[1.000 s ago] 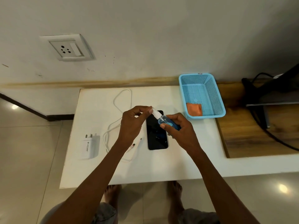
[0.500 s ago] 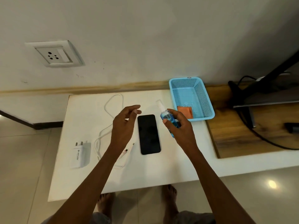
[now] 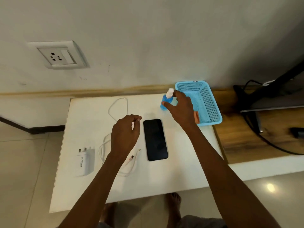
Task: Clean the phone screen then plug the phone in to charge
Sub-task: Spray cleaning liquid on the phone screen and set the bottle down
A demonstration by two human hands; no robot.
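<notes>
A black phone (image 3: 155,139) lies face up in the middle of the white table (image 3: 172,175). My right hand (image 3: 180,109) grips a small blue spray bottle (image 3: 166,101) with a white cap, upright at the table's far side beside the basket. My left hand (image 3: 125,134) hovers just left of the phone, fingers loosely curled, holding nothing. A white cable (image 3: 117,109) loops on the table, its plug end (image 3: 137,153) lying next to the phone. A white charger adapter (image 3: 85,160) rests near the left edge. A wall socket (image 3: 60,55) is up on the left.
A blue mesh basket (image 3: 204,102) at the far right holds an orange cloth (image 3: 196,116), mostly hidden by my wrist. To the right are a wooden surface (image 3: 256,142), black cables and a dark stand. Bare feet show below the table edge.
My right hand carried the spray bottle from above the phone to the far side beside the basket. My left hand let go of the cap and drew back to the left.
</notes>
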